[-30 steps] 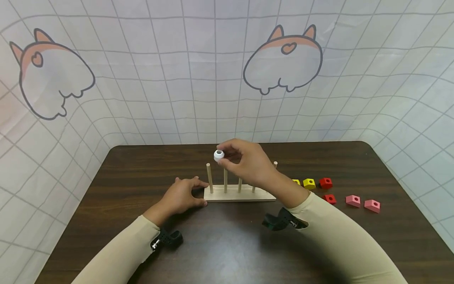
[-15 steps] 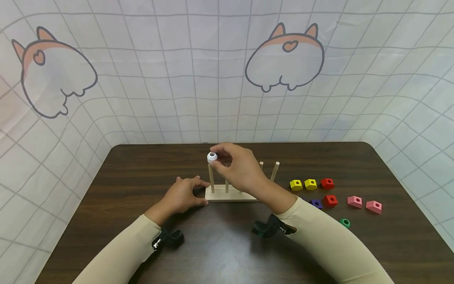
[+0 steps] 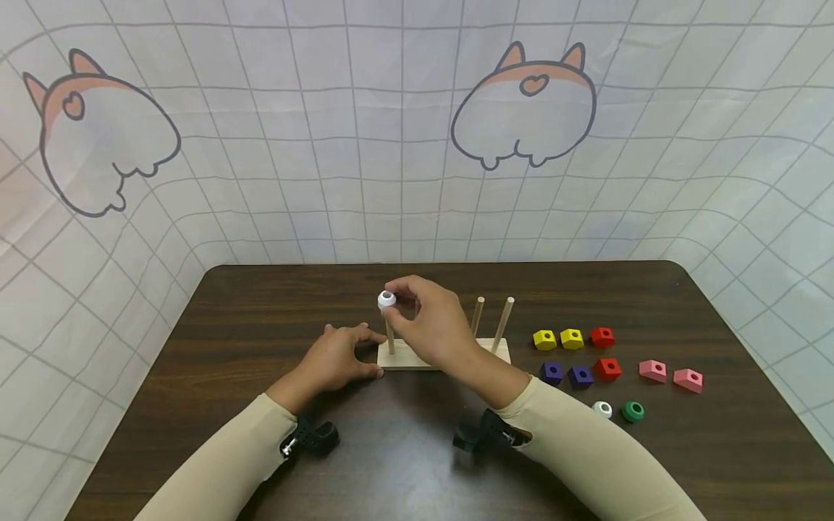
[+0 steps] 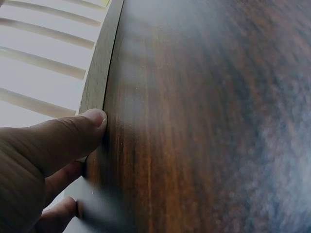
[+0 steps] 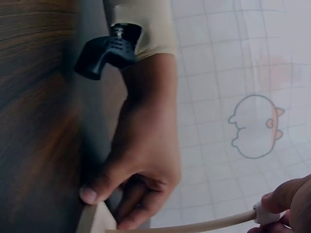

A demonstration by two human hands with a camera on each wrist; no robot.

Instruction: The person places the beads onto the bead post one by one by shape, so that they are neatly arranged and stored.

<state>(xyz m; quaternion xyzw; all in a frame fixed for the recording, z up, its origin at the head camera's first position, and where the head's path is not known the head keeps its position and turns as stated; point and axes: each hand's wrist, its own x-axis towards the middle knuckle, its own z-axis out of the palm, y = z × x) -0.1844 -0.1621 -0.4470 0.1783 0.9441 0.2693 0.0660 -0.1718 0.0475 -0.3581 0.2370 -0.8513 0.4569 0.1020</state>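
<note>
My right hand (image 3: pixel 431 320) pinches a white bead (image 3: pixel 386 298) between thumb and fingers at the top of the leftmost peg (image 3: pixel 390 339). In the right wrist view that white bead (image 5: pixel 265 214) sits around the peg's end (image 5: pixel 214 225). The pegs stand upright on a pale wooden base (image 3: pixel 404 361), and my right hand hides part of it. My left hand (image 3: pixel 335 356) grips the base's left end. In the left wrist view, the thumb (image 4: pixel 73 136) lies against the base's front edge (image 4: pixel 97 82), with the other fingers around the end.
Right of the pegs lie yellow blocks (image 3: pixel 571 339), red blocks (image 3: pixel 608 369), purple blocks (image 3: pixel 580 376) and pink blocks (image 3: pixel 688 380). Closer to me are another white bead (image 3: pixel 602 409), partly covered by my right sleeve, and a green bead (image 3: pixel 633 411). A patterned cloth (image 3: pixel 404 181) hangs behind the dark table (image 3: pixel 274 304).
My right hand has moved left and down with the white bead, from above the second peg onto the top of the leftmost one. My left hand has kept its hold on the base.
</note>
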